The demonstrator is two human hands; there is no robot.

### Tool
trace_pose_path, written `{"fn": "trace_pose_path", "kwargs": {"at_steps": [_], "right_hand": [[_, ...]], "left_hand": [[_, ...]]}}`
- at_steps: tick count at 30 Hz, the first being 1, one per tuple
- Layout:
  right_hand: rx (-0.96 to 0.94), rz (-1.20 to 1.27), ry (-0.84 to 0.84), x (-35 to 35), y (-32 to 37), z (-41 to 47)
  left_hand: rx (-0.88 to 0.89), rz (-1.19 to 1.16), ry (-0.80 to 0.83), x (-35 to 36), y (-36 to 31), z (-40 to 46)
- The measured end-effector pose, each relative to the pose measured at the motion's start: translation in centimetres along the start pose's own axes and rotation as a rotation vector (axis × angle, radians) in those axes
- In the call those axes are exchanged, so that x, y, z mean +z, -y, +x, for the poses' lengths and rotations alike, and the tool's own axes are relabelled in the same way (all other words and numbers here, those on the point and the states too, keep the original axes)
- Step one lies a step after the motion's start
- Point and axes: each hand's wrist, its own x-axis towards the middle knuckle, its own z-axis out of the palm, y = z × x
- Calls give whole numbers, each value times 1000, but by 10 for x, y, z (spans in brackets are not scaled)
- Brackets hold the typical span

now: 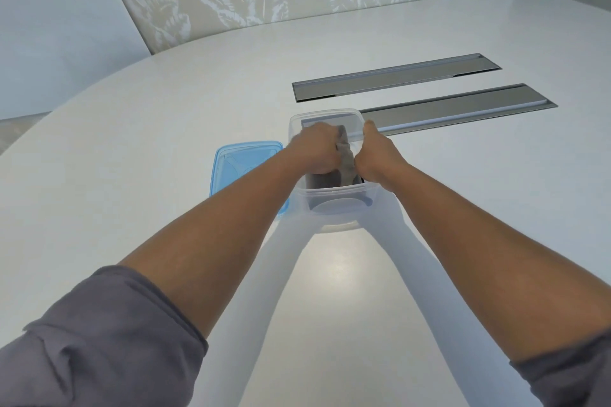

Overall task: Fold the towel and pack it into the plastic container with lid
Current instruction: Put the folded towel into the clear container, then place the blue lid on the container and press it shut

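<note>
Towel (pixel 347 163), grey, folded: lying inside the clear container (pixel 334 196) at frame centre, being pressed down to fit below the rim. Left hand (pixel 319 152) and right hand (pixel 375 160): both curling around the towel, pushing it in. Lid (pixel 238 163), blue: waiting just left of the container, touching or nearly so. Tabletop (pixel 165 142): offering open room in the left and lower frame; two metal strips (pixel 456 106) lying upper right.

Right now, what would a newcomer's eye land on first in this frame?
Both hands, the left hand and the right hand, pushing a grey towel down into the clear container at the table's centre. Next, the blue lid lying flat just left of the container, and two metal strips set into the white table behind.
</note>
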Motion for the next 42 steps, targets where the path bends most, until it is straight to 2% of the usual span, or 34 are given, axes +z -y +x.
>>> {"fn": "trace_pose_path", "kwargs": {"at_steps": [4, 6, 9, 12, 17, 24, 30, 36, 42], "right_hand": [[-6, -20, -9, 1, -1, 1], [-3, -26, -7, 1, -1, 1], [0, -33, -4, 1, 1, 0], [-2, -27, -3, 1, 1, 0], [-6, -39, -1, 1, 1, 0], [7, -25, -6, 3, 0, 3], [2, 4, -4, 4, -2, 5], [4, 24, 4, 4, -3, 6], [-3, 50, -1, 5, -3, 6]], "left_hand": [[-190, -197, -385, -19, 28, -6], [-271, -212, -444, -23, 45, -14], [-402, -122, -309, -15, 64, -27], [-442, -119, -170, -1, 77, -37], [-456, -185, -91, 18, 85, -43], [-456, -145, 21, 31, 87, -46], [-455, -262, 8, 33, 89, -48], [-452, -347, -131, 26, 91, -53], [-481, -273, -233, -3, 88, -59]]}}
